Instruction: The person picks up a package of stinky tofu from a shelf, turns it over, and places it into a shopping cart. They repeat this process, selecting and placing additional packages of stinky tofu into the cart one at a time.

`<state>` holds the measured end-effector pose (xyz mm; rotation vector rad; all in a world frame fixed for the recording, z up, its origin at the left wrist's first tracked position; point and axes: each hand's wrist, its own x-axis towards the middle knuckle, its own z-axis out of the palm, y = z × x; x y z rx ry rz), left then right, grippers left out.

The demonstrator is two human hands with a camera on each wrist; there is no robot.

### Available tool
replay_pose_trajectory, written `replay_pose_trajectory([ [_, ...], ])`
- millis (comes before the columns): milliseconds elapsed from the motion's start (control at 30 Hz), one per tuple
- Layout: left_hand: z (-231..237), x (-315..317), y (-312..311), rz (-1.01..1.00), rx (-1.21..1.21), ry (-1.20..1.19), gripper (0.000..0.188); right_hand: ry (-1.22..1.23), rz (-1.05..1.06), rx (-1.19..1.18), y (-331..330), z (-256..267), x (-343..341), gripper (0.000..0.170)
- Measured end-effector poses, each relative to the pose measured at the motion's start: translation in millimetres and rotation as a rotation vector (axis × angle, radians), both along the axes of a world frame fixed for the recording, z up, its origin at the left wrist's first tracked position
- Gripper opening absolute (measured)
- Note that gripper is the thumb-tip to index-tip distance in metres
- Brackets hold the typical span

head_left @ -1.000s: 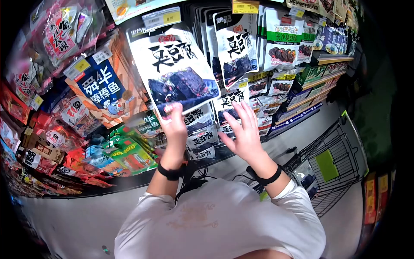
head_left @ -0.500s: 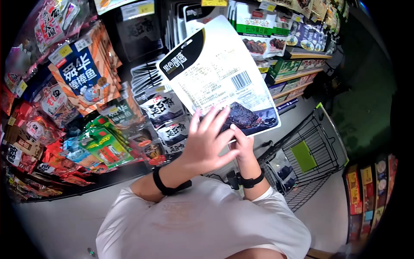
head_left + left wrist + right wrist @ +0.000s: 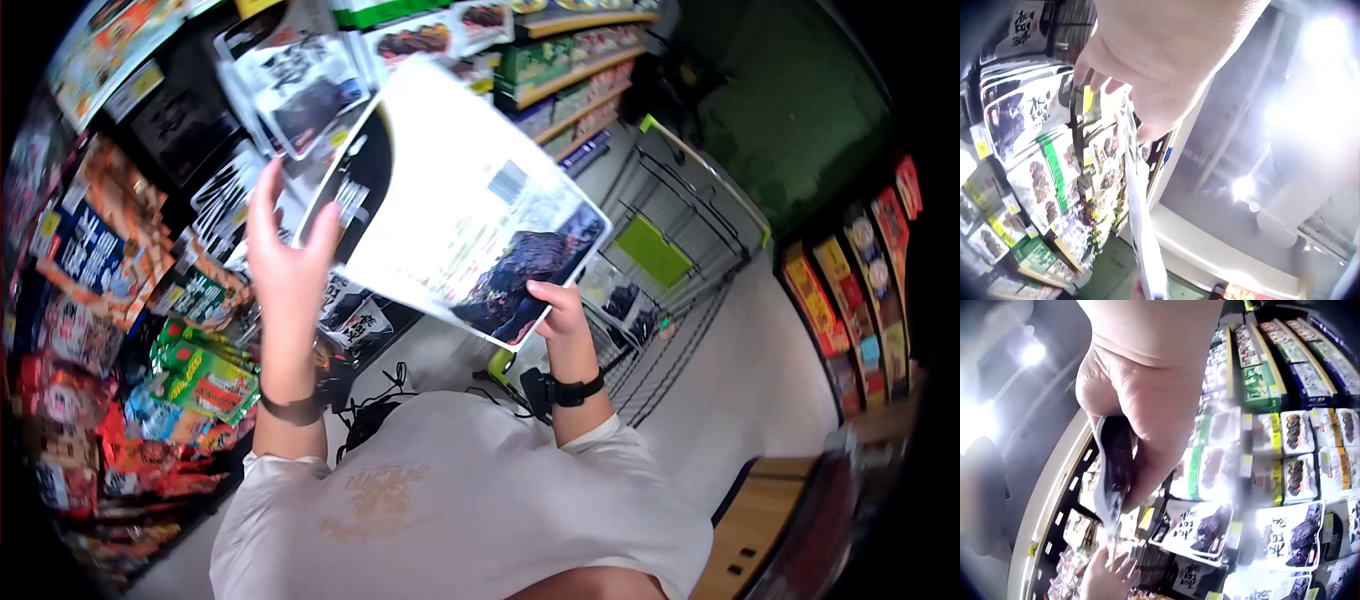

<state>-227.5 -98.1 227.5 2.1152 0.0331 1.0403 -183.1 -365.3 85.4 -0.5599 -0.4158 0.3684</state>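
In the head view a large white packet of stinky tofu (image 3: 440,210) is held up with its printed back towards me, showing a barcode, a black top corner and a picture of dark tofu. My right hand (image 3: 562,312) pinches its lower edge, thumb on the near face. Near the packet's black top end, my left hand (image 3: 288,250) is raised with thumb and fingers spread apart. The left wrist view shows the packet (image 3: 1141,231) edge-on beside the left hand (image 3: 1154,75). From the right wrist, its dark side (image 3: 1116,450) shows within the grip.
Shelves of snack packets stand at left, with orange bags (image 3: 110,240) and green bags (image 3: 205,375). More tofu packets (image 3: 300,85) hang behind the held one. A shopping cart (image 3: 690,240) with packets in it stands at right, close to the right hand.
The packet went from the left hand, front showing, to the right hand, back showing. The left hand passed over its face, then moved left to its top end. The view swung right.
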Motion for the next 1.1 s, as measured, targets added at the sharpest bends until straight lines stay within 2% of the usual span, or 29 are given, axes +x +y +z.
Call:
replay_pose_trajectory([
  [67, -9.0, 9.2, 7.9, -0.433, -0.336, 0.296, 0.045, 0.062, 0.060, -0.039, -33.9, -18.6, -6.9, 0.044],
  [133, -16.5, 7.0, -4.3, -0.854, -0.513, 0.804, 0.034, 0.097, 0.095, -0.039, -63.0, -45.4, -14.5, 0.038],
  [200, -51.9, 7.8, -28.8, -0.855, -0.549, 1.030, 0.026, 0.451, 0.171, 0.231, -92.9, -87.2, -22.3, 0.046],
  [233, -67.6, 9.2, -48.0, -0.851, -0.623, 1.008, 0.024, 0.452, 0.144, 0.406, -96.9, -83.1, -27.9, 0.072],
  [267, -81.8, 9.9, -69.8, -0.837, -0.699, 0.976, 0.023, 0.304, 0.149, 0.610, -105.5, -92.3, -37.0, 0.086],
  [333, -104.9, 8.2, -106.7, -0.780, -0.858, 0.889, 0.024, 0.167, -0.086, 0.630, -100.5, -71.1, -60.8, 0.091],
  [400, -124.5, 10.3, -137.0, -0.843, -0.707, 1.029, 0.023, 0.154, -0.103, 0.631, -107.4, -86.0, -70.9, 0.086],
  [467, -148.7, 14.6, -163.2, -0.862, -0.604, 1.065, 0.023, 0.396, -0.395, 0.572, -105.2, -110.8, -67.5, 0.066],
  [500, -156.2, 18.6, -174.5, -0.898, -0.575, 1.120, 0.023, 0.580, -0.349, 0.562, -106.2, -133.7, -63.8, 0.044],
  [533, -165.1, 20.7, -189.2, -0.882, -0.543, 1.125, 0.019, 0.575, -0.362, 0.572, -109.9, -150.7, -62.6, 0.044],
  [600, -181.5, 30.1, -205.6, -0.928, -0.446, 1.256, 0.025, 0.642, -0.390, 0.411, -122.0, -179.7, -63.0, 0.037],
  [633, -195.6, 34.0, -207.4, -0.958, -0.378, 1.340, 0.028, 0.636, -0.397, 0.417, -127.8, -192.7, -65.7, 0.037],
  [700, -207.1, 29.6, -207.7, -0.965, -0.304, 1.432, 0.038, 0.839, -0.623, 0.357, -141.7, -220.4, -75.0, 0.035],
  [767, -213.7, 20.5, -198.2, -1.021, -0.279, 1.501, 0.042, 0.865, -0.694, 0.443, -160.2, -276.5, -84.4, 0.031],
  [800, -216.9, 17.1, -191.5, -1.041, -0.269, 1.530, 0.042, 0.859, -0.690, 0.442, -164.9, -281.6, -89.4, 0.031],
  [867, -225.4, 14.7, -172.6, -1.007, -0.299, 1.557, 0.042, 1.114, -0.931, 0.317, -171.2, -289.9, -94.2, 0.027],
  [967, -232.6, 13.2, -146.3, -0.910, -0.388, 1.573, 0.040, 1.112, -1.001, 0.252, -190.6, -314.5, -73.8, 0.026],
  [1000, -234.1, 12.7, -137.5, -0.846, -0.435, 1.562, 0.039, 1.091, -1.011, 0.199, -205.0, -338.9, -57.7, 0.025],
  [1100, -230.2, 7.4, -118.5, -0.787, -0.492, 1.511, 0.038, 0.980, -1.109, 0.191, -244.0, -313.1, -15.4, 0.028],
])
